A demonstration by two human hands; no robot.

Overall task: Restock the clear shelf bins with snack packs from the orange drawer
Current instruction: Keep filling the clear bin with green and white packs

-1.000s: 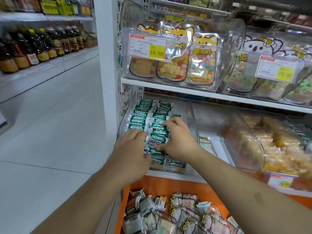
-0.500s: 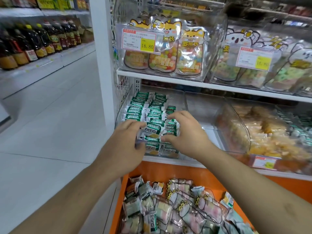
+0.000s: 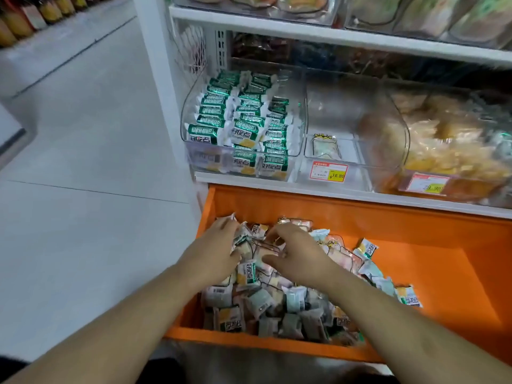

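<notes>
The orange drawer (image 3: 443, 275) stands pulled out below the shelf, its left half heaped with small snack packs (image 3: 266, 300). Both my hands are down in that heap. My left hand (image 3: 219, 245) curls its fingers round packs near the drawer's back left corner. My right hand (image 3: 297, 254) is beside it, fingers and thumb curled over packs in the middle of the pile. Above, the left clear bin (image 3: 191, 112) holds rows of green-and-white packs (image 3: 243, 126). The middle clear bin (image 3: 335, 106) holds a single pack (image 3: 324, 146).
A third bin (image 3: 399, 139) at right is full of yellow snacks. Price tags (image 3: 329, 171) hang on the bin fronts. A white shelf post (image 3: 155, 79) borders the bins on the left, with grey aisle floor (image 3: 83, 189) beyond. A higher shelf (image 3: 332, 31) overhangs.
Both hands have left the green packs in the left bin and dropped down into the orange drawer. My view has tilted downward and closer to the drawer.
</notes>
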